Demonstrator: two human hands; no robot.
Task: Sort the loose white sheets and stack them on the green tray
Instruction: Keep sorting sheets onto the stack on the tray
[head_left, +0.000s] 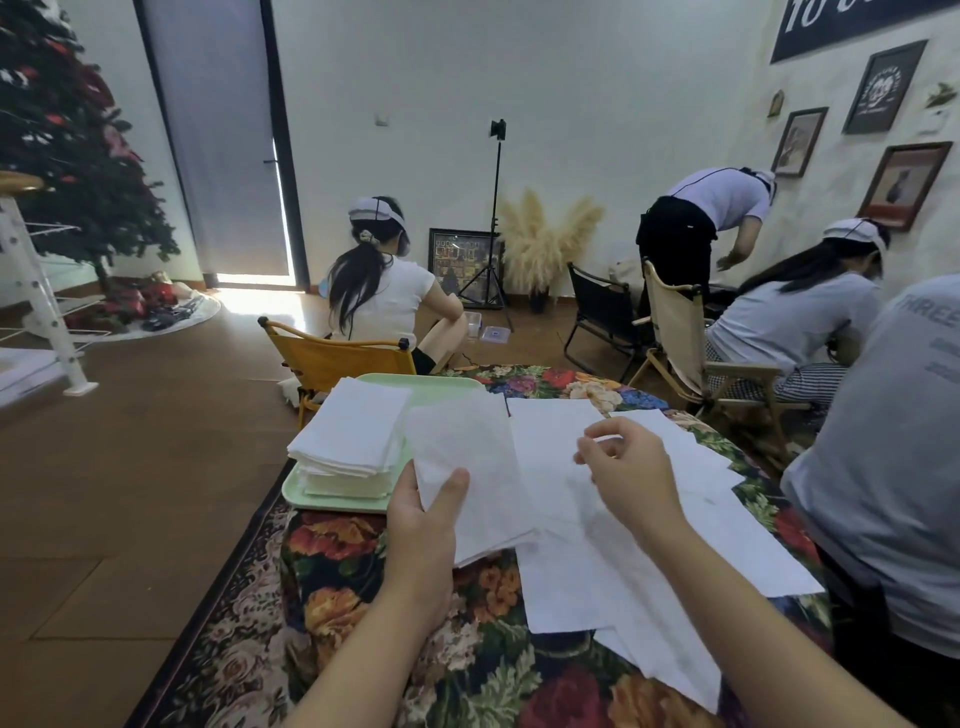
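Well into the job by the look of it: a thick stack of white sheets (349, 434) already sits on the green tray (332, 500) at the left end of the bench (363, 582), which wears a dark floral cloth, and the pile is deep enough to hide most of the tray, with only its pale rim showing at the near and far edges. The top few sheets on that stack lie a little askew over the squarer block beneath, so some tidying may be wanted. Plenty is left, though: loose sheets (613, 566) are fanned across the middle and right of the bench, overlapping at odd angles, several poking past the near edge. The left hand (421, 525) holds one textured sheet (467, 467), thumb on top and fingers curled beneath its lower edge, the paper lifted and tilted, its far end reaching toward the tray just beside the stack. The right hand (631, 467) hovers above the loose pile, fingers curled in with thumb and forefinger near each other; whether anything is pinched there, I cannot tell. The held sheet looks thin, soft and faintly crinkled, more tissue-like than the smoother flat papers on the bench, which is likely the point of the sorting.
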